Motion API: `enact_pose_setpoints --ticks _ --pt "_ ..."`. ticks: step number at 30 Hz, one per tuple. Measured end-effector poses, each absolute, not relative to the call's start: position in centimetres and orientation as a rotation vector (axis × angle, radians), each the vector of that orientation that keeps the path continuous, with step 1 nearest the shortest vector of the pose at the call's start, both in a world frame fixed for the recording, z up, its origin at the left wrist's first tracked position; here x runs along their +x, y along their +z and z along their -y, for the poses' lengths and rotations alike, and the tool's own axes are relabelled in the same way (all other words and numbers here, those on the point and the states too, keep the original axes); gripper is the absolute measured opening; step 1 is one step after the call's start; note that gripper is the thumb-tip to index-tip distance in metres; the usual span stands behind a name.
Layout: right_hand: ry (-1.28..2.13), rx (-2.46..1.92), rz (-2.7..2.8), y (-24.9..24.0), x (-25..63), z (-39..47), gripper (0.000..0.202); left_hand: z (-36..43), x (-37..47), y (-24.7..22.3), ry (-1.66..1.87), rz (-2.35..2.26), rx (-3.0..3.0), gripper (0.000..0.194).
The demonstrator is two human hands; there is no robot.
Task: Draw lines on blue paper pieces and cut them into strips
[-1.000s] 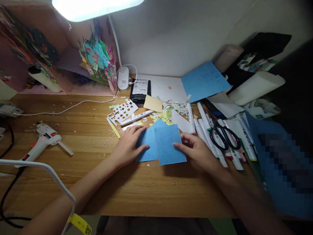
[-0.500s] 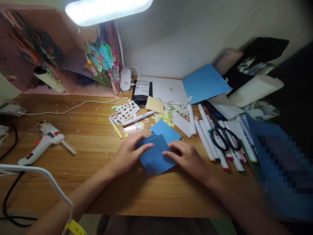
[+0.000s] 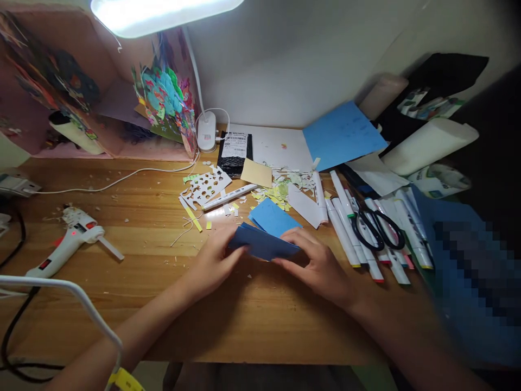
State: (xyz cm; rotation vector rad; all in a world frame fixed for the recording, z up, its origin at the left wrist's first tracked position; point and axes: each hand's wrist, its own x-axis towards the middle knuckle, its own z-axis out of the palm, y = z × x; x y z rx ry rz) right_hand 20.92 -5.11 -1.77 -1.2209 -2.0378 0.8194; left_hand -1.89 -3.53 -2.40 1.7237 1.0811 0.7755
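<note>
The left hand [image 3: 215, 255] and right hand [image 3: 319, 266] reach forward, facing each other, fingers clamped on the blue cards [image 3: 264, 243] over the tabletop [image 3: 252, 320]. Half a second ago a broad face showed; now the tipped cards show a narrow strip, long axis running left to right, dipping rightward.

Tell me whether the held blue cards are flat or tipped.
Tipped: the blue cards show as a narrow, dark band between left hand and right hand, while the blue sheet behind looks brighter.
</note>
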Motion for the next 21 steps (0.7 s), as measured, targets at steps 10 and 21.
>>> enact_pose_setpoints --ticks 10,21 --pt "0.605 -1.617 1.699 -3.4 22.5 3.1 0.016 3.5 -1.5 -1.9 0.944 -1.225 1.531 0.03" --pt "1.101 -1.462 1.323 -2.6 21.4 3.6 0.041 3.7 -0.7 -2.7 0.913 -1.059 1.309 0.051"
